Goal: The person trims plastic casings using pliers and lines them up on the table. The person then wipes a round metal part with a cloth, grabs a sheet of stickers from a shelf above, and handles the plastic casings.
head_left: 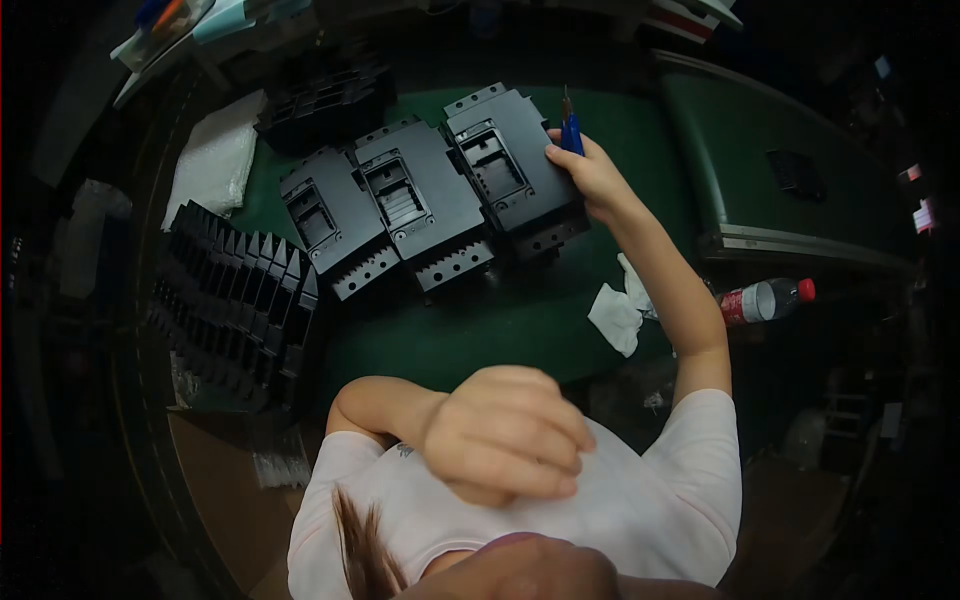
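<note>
My right hand [594,178] grips a blue-handled tool [571,134] with a thin pointed tip, pointing away from me. Its fingers lie at the right edge of the rightmost black plastic housing [540,160]. To the left of that part, a middle black housing [437,180] and a left black housing [347,195] lie in a slanted row, each with a rectangular opening and a perforated edge strip. In front of my chest, my left hand [510,430] is raised and slightly blurred, its fingers curled together. Whatever might be inside its palm is hidden.
Stacked black parts [240,290] stand at the left of the green work surface [400,345]. More black parts [330,100] and a white wrapped bundle [215,155] are behind. Crumpled white cloth [617,318] and a red-capped bottle [768,300] lie by my right arm.
</note>
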